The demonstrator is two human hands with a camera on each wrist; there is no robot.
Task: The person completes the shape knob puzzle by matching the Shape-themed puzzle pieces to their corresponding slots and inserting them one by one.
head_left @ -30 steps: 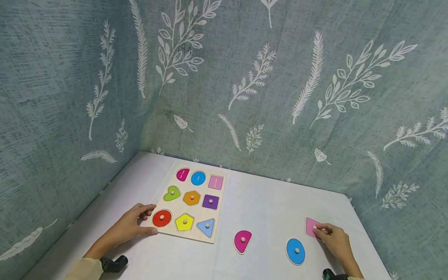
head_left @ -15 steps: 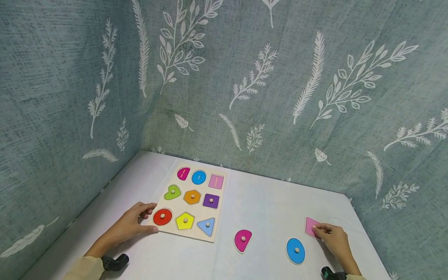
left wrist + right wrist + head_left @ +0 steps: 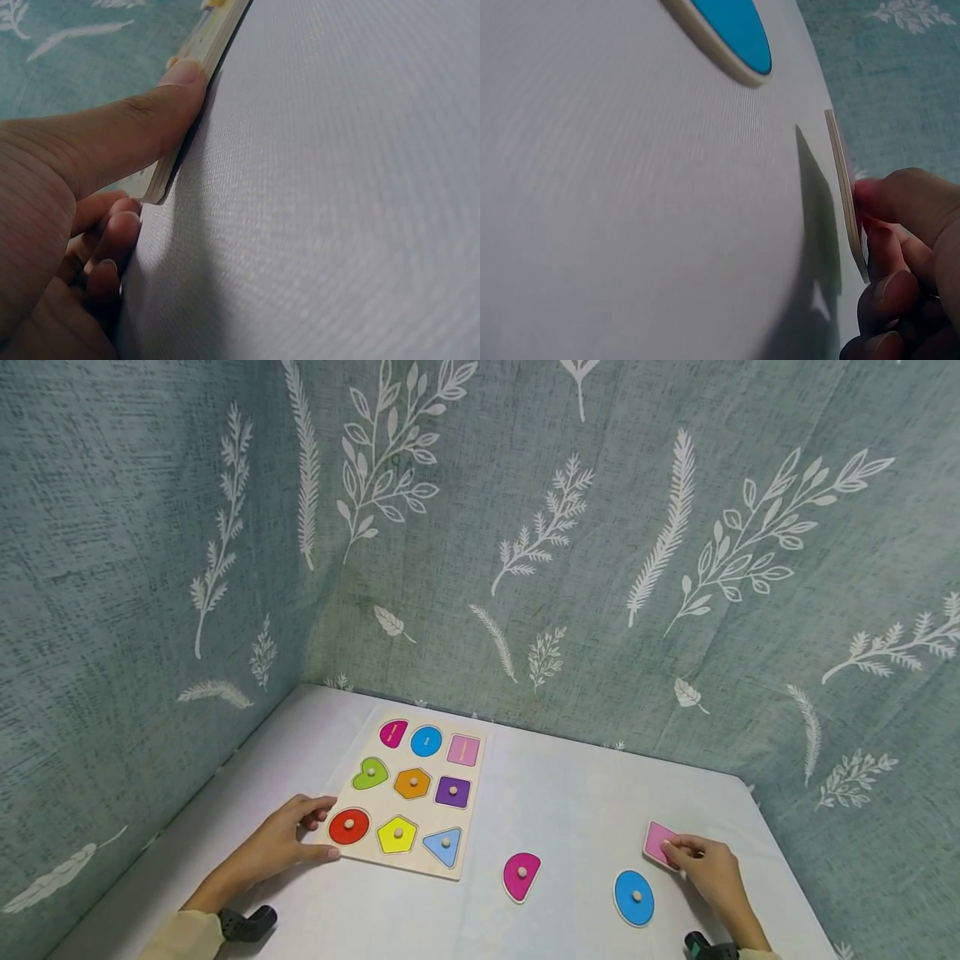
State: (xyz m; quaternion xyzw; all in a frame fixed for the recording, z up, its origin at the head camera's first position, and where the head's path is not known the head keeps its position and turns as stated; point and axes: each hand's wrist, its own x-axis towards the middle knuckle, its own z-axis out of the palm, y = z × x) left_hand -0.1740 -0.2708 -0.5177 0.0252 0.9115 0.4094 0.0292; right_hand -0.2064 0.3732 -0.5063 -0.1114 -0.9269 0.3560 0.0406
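Observation:
My left hand (image 3: 276, 845) holds the near left corner of a wooden knob puzzle board (image 3: 367, 806), thumb against the near edge and fingers at the left side. In the left wrist view the thumb presses the board's edge (image 3: 214, 52). My right hand (image 3: 711, 870) pinches a pink square puzzle piece (image 3: 654, 841) by its knob, which the fingertips hide. The right wrist view shows this piece (image 3: 845, 187) edge-on, raised off the table with its shadow apart from it. Beside it lies a blue round piece (image 3: 627, 906), and farther left a magenta half-circle piece (image 3: 516, 887).
In the board sit knobbed pieces, among them a red circle (image 3: 345, 837), a yellow pentagon (image 3: 390, 842) and a purple square (image 3: 444, 797). Its far row shows printed recesses, including a pink square recess (image 3: 462, 743). A patterned cloth backdrop (image 3: 465, 568) borders the white table (image 3: 570, 810).
The pink square piece has come up off the table and moved slightly left with my right hand. My left hand stays at the board's corner.

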